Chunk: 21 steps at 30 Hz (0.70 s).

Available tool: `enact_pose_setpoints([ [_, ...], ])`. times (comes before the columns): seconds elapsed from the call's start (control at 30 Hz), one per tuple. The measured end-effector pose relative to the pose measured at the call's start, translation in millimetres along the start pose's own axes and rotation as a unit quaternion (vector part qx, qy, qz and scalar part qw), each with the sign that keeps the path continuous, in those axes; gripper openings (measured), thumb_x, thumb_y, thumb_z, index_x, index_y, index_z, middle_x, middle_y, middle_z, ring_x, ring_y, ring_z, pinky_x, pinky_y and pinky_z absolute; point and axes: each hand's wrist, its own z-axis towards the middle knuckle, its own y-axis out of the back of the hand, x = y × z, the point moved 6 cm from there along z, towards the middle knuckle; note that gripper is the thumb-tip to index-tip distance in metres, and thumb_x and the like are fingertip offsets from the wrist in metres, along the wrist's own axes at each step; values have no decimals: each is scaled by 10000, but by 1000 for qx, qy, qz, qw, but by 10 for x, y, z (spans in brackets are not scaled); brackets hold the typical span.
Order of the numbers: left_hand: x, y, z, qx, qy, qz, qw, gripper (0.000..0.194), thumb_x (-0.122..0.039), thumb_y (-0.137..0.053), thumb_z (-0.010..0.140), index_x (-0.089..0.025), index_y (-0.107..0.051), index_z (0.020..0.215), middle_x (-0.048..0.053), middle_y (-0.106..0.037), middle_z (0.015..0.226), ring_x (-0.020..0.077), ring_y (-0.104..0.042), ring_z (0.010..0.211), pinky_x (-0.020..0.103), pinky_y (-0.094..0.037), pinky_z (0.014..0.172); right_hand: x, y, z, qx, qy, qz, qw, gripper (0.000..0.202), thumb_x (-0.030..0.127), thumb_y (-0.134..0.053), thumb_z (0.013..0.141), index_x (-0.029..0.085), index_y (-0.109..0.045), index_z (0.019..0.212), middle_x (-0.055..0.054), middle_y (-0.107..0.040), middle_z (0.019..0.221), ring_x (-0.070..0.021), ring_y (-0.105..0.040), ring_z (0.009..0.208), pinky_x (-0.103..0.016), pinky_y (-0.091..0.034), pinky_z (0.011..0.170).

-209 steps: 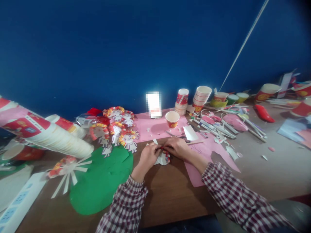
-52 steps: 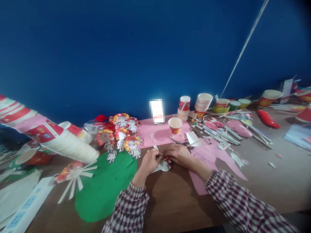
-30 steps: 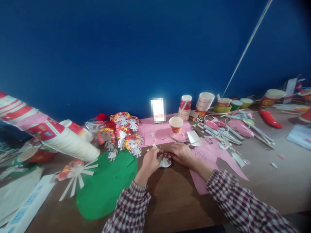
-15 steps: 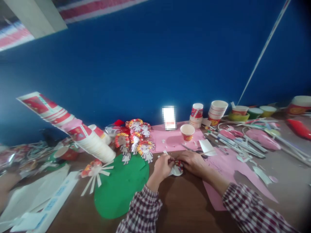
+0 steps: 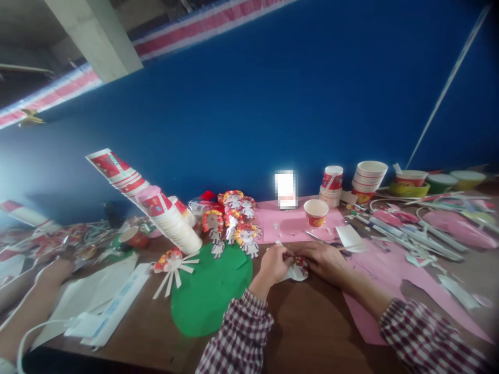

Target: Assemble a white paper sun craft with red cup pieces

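Observation:
Close together above the brown table, my left hand and my right hand work on one small paper piece. It is white with a red, yellow and dark patterned part. My left thumb and fingers pinch its left side. Bent fingers of my right hand close on its patterned right side, and the fingertips partly hide it. To the left lies a green paper sheet with a rounded edge. Behind it are several lion-like paper cutouts with red and yellow manes. A paper cup stands behind my right hand on pink paper.
A tall leaning stack of paper cups stands left, near a cut cup with splayed strips. Shorter cup stacks, pens and paper scraps are at right. Another person's arm reaches in at far left.
The view has turned left, so things sit further right, and more of the other person's arm shows. Both my hands stay on the paper piece, with little change in their pose.

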Motion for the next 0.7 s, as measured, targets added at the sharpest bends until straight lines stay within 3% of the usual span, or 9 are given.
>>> enact_pose_setpoints([
  [0.7,19,-19,31,8,-3,-19,1000,229,-270,-584,751,-169,-717,908,66,-724,869,183,-644,772,272,-479,712,-90,-57,-32,-5,-27,-20,999,327,163,-527,812,274,-653,1093,-23,-674,1079,-203,-603,1004,-341,-464,892],
])
